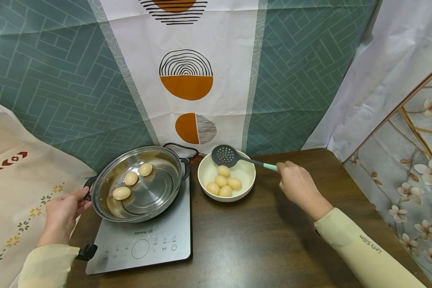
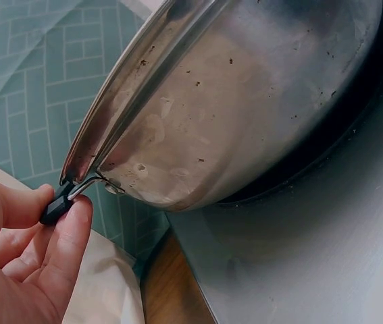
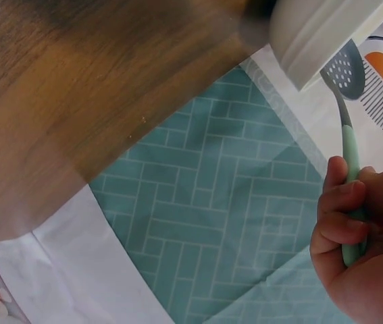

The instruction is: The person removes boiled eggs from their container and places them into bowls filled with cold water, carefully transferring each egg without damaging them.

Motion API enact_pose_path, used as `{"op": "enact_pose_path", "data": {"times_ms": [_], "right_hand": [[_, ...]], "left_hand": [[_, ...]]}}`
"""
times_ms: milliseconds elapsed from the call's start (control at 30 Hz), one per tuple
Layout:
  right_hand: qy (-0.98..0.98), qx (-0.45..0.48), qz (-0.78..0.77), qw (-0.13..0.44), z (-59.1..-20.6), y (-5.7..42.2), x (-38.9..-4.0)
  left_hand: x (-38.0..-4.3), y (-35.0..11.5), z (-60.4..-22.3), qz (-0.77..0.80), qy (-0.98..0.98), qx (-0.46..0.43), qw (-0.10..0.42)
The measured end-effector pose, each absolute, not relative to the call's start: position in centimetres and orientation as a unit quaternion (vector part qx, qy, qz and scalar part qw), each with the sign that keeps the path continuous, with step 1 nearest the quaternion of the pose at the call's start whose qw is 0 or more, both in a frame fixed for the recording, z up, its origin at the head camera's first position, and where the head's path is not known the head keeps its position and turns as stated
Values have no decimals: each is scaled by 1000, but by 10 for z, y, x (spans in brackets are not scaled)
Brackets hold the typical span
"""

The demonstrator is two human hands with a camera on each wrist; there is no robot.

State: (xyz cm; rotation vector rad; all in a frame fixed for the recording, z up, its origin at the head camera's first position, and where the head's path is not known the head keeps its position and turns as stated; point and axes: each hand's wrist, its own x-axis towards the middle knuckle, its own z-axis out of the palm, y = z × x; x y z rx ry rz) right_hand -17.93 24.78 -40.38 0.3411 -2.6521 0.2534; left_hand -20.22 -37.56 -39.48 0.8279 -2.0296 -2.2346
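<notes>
On the left, my left hand [image 1: 63,212] pinches the black side handle [image 2: 57,206] of a wide steel pan [image 1: 155,190] between thumb and fingers. Three pale yellow eggs [image 1: 121,193] lie along the pan's left and back inside. My right hand [image 1: 299,186] grips the mint-green handle [image 3: 350,155] of a dark grey slotted skimmer [image 1: 225,155]. The skimmer's perforated head, with no egg on it, is over the back rim of a cream bowl [image 1: 245,172]. Several more eggs [image 1: 221,181] sit together in the bowl, just in front of the skimmer head.
Under the pan is a silver induction cooker [image 1: 140,246] with touch controls at its front. A black cord [image 1: 181,145] runs behind the pan and bowl. The brown wooden table [image 1: 237,240] ends at a patterned cloth backdrop [image 1: 291,80].
</notes>
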Motion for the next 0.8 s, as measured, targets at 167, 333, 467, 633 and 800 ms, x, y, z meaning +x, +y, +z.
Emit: {"op": "enact_pose_path", "data": {"times_ms": [167,333,467,633,800], "right_hand": [[-961,124,93,228,-403,249,-179],[-961,121,95,231,-402,250,-179],[-961,119,97,229,-401,250,-179],[-962,117,98,227,-401,250,-179],[-961,114,118,221,-401,250,-181]], "left_hand": [[-202,-377,-396,-715,-649,262,6],[-202,-377,-396,-715,-647,264,7],[-202,-376,-396,-715,-645,270,10],[-202,-376,-396,-715,-645,270,12],[-203,-376,-396,-715,-646,266,13]]}}
